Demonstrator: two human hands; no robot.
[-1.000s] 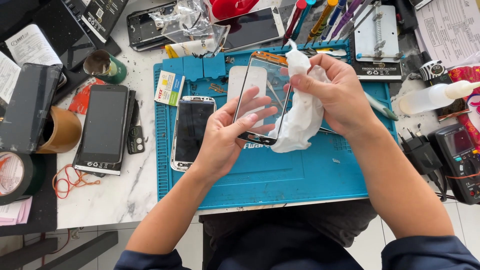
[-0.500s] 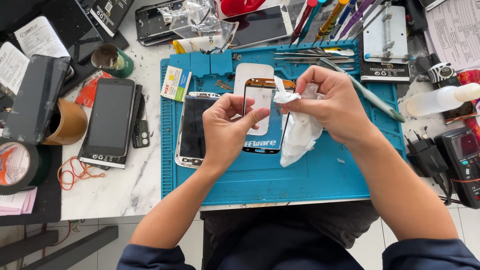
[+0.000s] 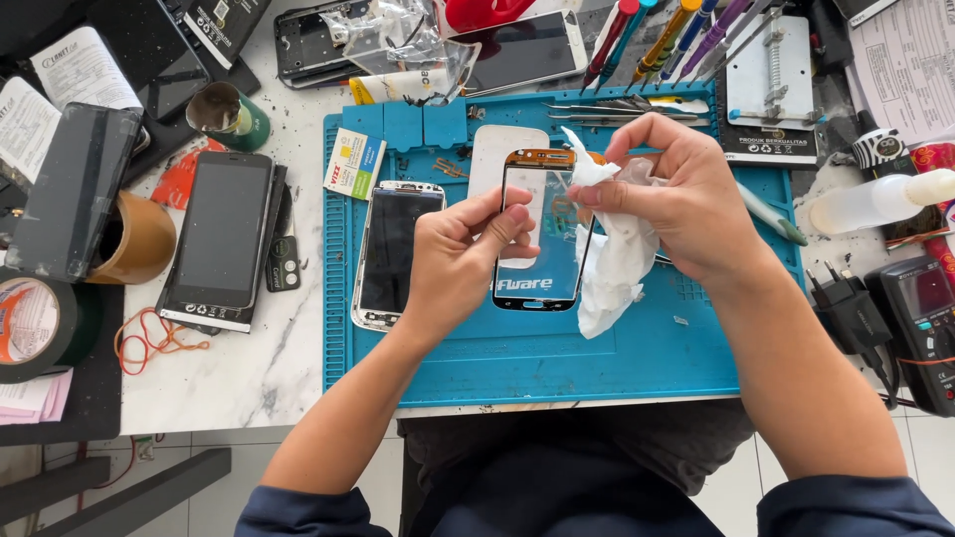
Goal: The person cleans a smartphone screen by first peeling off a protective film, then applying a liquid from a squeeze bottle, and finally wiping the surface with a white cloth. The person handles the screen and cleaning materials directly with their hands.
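**Above the blue mat: glass panel held and wiped**

Above the middle of the blue work mat (image 3: 517, 368), clear front glass panel (image 3: 542, 231) with dark border, raised upright-ish and tilted toward the camera, lower edge close over the mat. Pinched at its left edge by the left hand (image 3: 460, 257), thumb lying across the face, fingers closed behind. Pressed at its upper right corner by a crumpled white tissue (image 3: 612, 261), bunched in the closed fingers of the right hand (image 3: 676, 194) and trailing down past the panel's right edge.

Just left of the panel, flat on the mat: dark-screened phone with silver frame (image 3: 390, 254). Seen partly through the glass, behind it: white phone back cover (image 3: 497, 149). Along the mat's far edge: small compartments, tweezers (image 3: 622, 107), small card with yellow and red print (image 3: 353, 164).

Left of the mat on the marble tabletop (image 3: 249, 368): black smartphone (image 3: 217, 239) face up, orange rubber bands (image 3: 149, 338), roll of brown tape (image 3: 139, 239), roll of dark tape (image 3: 35, 328) at the near left.

Far side: clear plastic bag (image 3: 408, 40), another phone (image 3: 522, 50), coloured screwdrivers (image 3: 676, 30), metal jig plate (image 3: 771, 60).

Right of the mat: white squeeze bottle (image 3: 875, 199), black plug adapter (image 3: 851, 308), multimeter (image 3: 925, 318).
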